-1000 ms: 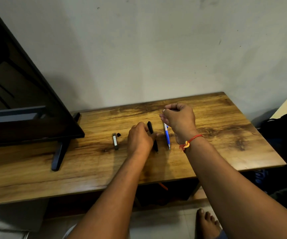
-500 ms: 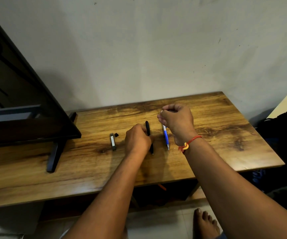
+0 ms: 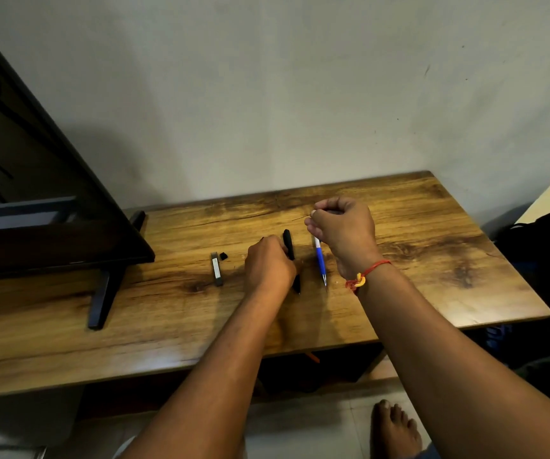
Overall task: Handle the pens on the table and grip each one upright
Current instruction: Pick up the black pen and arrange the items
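At frame centre we are gripping both pens upright, left hand [image 3: 270, 263] clamping the black pen [image 3: 289, 247], right hand [image 3: 343, 231] pinching the blue pen [image 3: 320, 260], tips touching the table [image 3: 432, 260]; next, we judge, steadying them vertical.

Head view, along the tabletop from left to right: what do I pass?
TV stand leg → small grey stick → tiny black cap → left hand → black pen → blue-and-white pen → right hand with a red wrist thread.
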